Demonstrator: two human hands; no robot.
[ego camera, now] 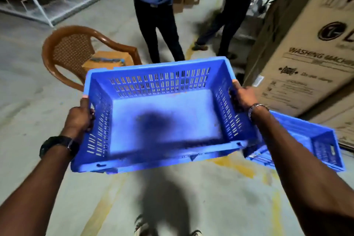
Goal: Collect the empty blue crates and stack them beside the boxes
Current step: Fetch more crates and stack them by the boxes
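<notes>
The left hand (80, 119) is wrapped around the left short wall of a blue crate (164, 117), thumb on top of the rim and fingers curled under it through the wall's handle area, and the right hand (242, 96) clamps the opposite short wall the same way, thumb pointing along the rim. Holding both ends like this keeps the wide, light crate level and balanced in the air in front of the body, above the concrete floor (28, 82), with its open top up so that its bare bottom shows it is empty. A second blue crate (314, 140) sits on the floor low to the right, just beside the big cardboard washing-machine box (298, 67), which looks like the start of the stack the task asks for; the carried crate overlaps its near corner in the view, though I cannot tell whether they touch. My judgement is that the crate is being carried over to be set onto that one. A brown plastic chair (72, 51) with a small carton (109, 61) on its seat stands to the left, and two people (159, 25) stand ahead, so the path to the right is the clear one.
</notes>
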